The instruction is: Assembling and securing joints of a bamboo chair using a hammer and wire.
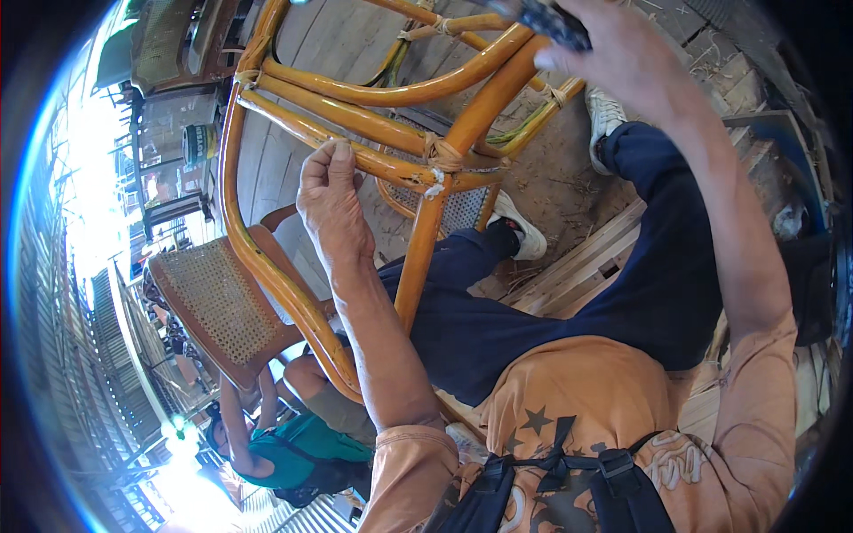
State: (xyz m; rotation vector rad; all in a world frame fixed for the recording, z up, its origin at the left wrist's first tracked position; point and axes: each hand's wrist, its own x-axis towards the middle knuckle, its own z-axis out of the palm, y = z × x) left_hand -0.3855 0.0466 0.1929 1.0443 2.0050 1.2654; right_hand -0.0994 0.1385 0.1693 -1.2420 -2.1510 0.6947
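Note:
A glossy golden-brown rattan chair frame (235, 169) leans across my lap, its poles tied with bindings. One wrapped joint (442, 153) has a whitish frayed patch just below it. My left hand (336, 204) is closed against a pole of the frame, thumb and forefinger pressed together; whatever is between them is too small to make out. At the top right, my right hand (626, 62) grips a dark tool (553, 25) beside the upper poles. Blur and the picture's edge hide the tool's kind.
A brown chair with a woven cane panel (222, 306) stands at left, near another person in a green top (289, 453). Wooden boards (577, 266) lie under my legs. More cane furniture (169, 40) and a dark green can (197, 144) are at the upper left.

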